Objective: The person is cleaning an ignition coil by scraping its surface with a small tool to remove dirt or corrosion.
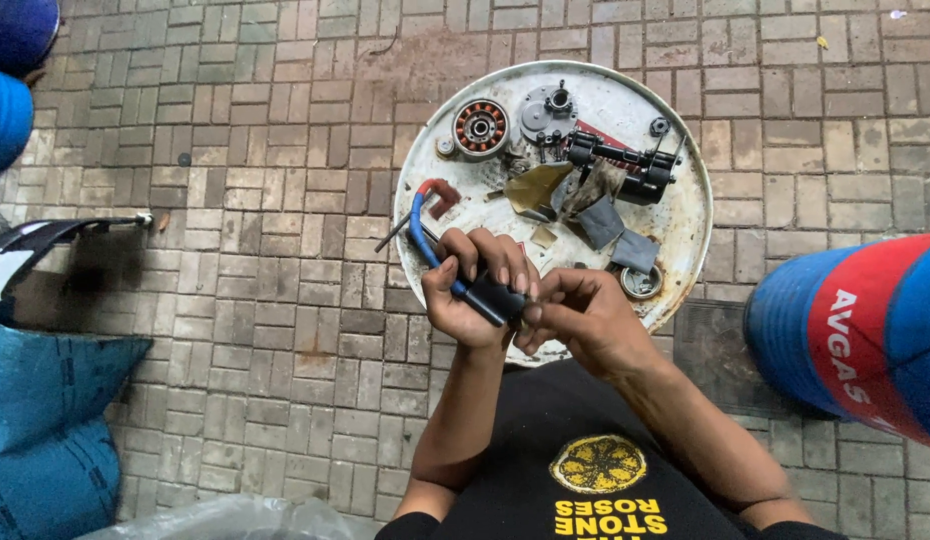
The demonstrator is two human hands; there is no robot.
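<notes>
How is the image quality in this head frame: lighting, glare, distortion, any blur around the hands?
Head view: soft, even daylight with only faint shadows; no harsh glare on the round white tray. Wide-angle bending shows at the edges, curving the blue drum. The left hand, right hand and blue cable are sharp, without motion blur.

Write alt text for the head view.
Seen from above, a person's left hand grips a black cylindrical part with a blue cable while the right hand works at its end. Behind sits a round white tray of engine parts on brick paving, beside a blue drum.
</notes>
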